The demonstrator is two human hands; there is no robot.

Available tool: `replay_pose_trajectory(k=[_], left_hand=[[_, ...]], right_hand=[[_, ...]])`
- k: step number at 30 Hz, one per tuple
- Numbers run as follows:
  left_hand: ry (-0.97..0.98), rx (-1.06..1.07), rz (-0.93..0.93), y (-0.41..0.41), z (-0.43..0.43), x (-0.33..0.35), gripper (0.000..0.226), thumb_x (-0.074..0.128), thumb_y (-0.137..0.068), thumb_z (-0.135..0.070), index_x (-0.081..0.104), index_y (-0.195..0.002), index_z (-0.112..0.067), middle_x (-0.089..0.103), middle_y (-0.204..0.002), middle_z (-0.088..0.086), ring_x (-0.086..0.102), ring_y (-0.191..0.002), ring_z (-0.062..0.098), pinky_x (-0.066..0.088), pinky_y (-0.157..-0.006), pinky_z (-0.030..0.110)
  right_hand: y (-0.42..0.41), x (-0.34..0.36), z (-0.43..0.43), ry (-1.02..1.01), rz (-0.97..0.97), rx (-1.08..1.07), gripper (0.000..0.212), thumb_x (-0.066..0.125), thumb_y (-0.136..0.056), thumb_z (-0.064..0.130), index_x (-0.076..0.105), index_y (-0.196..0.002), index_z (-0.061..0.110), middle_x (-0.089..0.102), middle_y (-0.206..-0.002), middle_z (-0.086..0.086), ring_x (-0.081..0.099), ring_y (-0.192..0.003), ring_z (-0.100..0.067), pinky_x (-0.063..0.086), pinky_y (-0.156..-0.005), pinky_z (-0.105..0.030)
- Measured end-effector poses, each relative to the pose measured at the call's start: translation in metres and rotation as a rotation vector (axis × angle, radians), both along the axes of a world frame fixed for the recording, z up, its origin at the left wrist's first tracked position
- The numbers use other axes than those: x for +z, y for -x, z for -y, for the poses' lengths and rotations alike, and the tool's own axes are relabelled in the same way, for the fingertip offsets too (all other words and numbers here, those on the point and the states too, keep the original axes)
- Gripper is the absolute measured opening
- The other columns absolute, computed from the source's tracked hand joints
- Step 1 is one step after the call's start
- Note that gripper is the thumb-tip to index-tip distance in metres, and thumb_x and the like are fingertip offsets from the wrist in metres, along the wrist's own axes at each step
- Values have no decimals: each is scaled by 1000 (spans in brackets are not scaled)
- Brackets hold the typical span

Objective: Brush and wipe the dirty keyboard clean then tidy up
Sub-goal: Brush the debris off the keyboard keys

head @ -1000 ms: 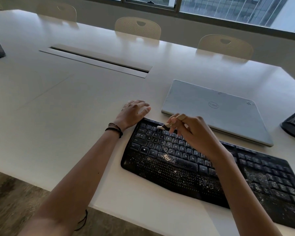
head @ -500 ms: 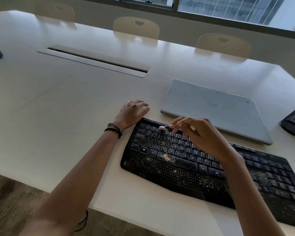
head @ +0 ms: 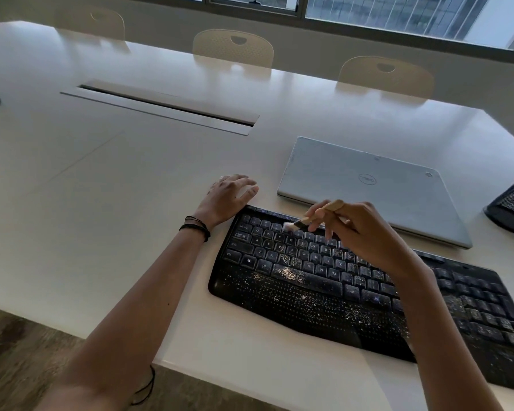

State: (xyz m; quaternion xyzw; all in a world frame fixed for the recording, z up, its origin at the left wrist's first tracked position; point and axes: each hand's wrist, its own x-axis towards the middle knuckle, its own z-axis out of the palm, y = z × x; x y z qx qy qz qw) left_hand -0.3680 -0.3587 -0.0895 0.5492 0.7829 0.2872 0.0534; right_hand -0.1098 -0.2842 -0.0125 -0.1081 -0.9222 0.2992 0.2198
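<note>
- right, small change over the last second: the right hand (head: 365, 232) has rolled back a touch, so more of the wooden handle of the brush (head: 304, 221) shows above the knuckles, and the bristles have crept slightly rightward along the upper key rows.
- the fingers of that hand are curled in a pinch round the brush, with the white bristles down on the top-left keys of the keyboard (head: 309, 307).
- left hand (head: 226, 200) has stayed put: its fingers are straight and spread, holding nothing. it lies flat on the bench (head: 131, 203) by the keyboard's far-left corner, bracing it by the look of it.
- the keyboard lies angled along the near edge of the bench, its right end running toward the near right corner.
- my read is that brushing is barely under way. pale crumbs (head: 291, 272) still crowd the space bar, the palm rest and the right-hand keys, and wiping and tidying are all to come.
- open room lies left of the keyboard, a fair way to sweep grit. the near edge is close, so strokes toward the person would likely drop crumbs on the floor.
- it's tighter on the far side: the closed laptop (head: 368, 188) sits just beyond the keyboard, and a mesh pot (head: 511, 206) stands by the right edge.
</note>
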Motion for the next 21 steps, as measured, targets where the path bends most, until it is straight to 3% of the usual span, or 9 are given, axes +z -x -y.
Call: replay_pose_trajectory(k=[3, 6, 8, 10, 14, 18, 21], left_hand=[[2, 0, -1, 0, 0, 0, 38, 41, -98, -37, 57, -126, -16, 50, -137, 6, 42, -128, 21, 29, -107, 39], [5, -3, -4, 0, 0, 0, 39, 41, -98, -37, 57, -126, -16, 50, -136, 6, 43, -128, 21, 29, -108, 40], [4, -3, -6, 0, 0, 0, 39, 41, -98, -37, 57, -126, -15, 51, -136, 6, 43, -128, 21, 29, -107, 39], [3, -4, -7, 1, 0, 0, 39, 41, -98, -37, 57, -126, -15, 51, -136, 6, 43, -127, 21, 29, -107, 38], [-3, -4, -3, 0, -1, 0, 38, 42, -98, -36, 58, -125, -15, 51, -136, 6, 44, -127, 21, 29, -107, 39], [-2, 4, 2, 1, -2, -2, 37, 42, -98, -35, 58, -124, -15, 52, -135, 6, 44, -127, 21, 28, -108, 39], [0, 5, 1, 2, -2, -2, 37, 42, -97, -36, 58, -124, -16, 51, -135, 6, 43, -127, 21, 28, -108, 39]], right_hand=[[-4, 1, -2, 8, 32, -34, 29, 37, -88, 42, 60, -84, 25, 66, -69, 8, 64, -58, -3, 52, -56, -17], [-9, 7, -1, -20, 35, -91, 35, 35, -88, 43, 59, -74, 22, 57, -51, 10, 59, -44, -7, 52, -48, -28], [-9, 7, -2, -41, 7, -115, 32, 37, -90, 39, 60, -75, 22, 56, -52, 13, 57, -43, -6, 51, -46, -30], [-8, 5, -4, -70, -36, -107, 22, 43, -94, 32, 61, -84, 23, 61, -65, 18, 60, -50, -5, 52, -47, -24], [-4, 0, -9, -57, -42, -38, 30, 47, -91, 34, 67, -95, 12, 63, -91, 24, 64, -60, -6, 52, -56, -18], [-5, -1, -8, -53, 6, -59, 40, 39, -88, 41, 67, -93, 13, 68, -79, 12, 64, -61, -1, 54, -58, -20], [-10, 4, -8, -76, -3, -118, 49, 36, -89, 43, 66, -82, 5, 59, -57, 14, 61, -49, -8, 53, -49, -27]])
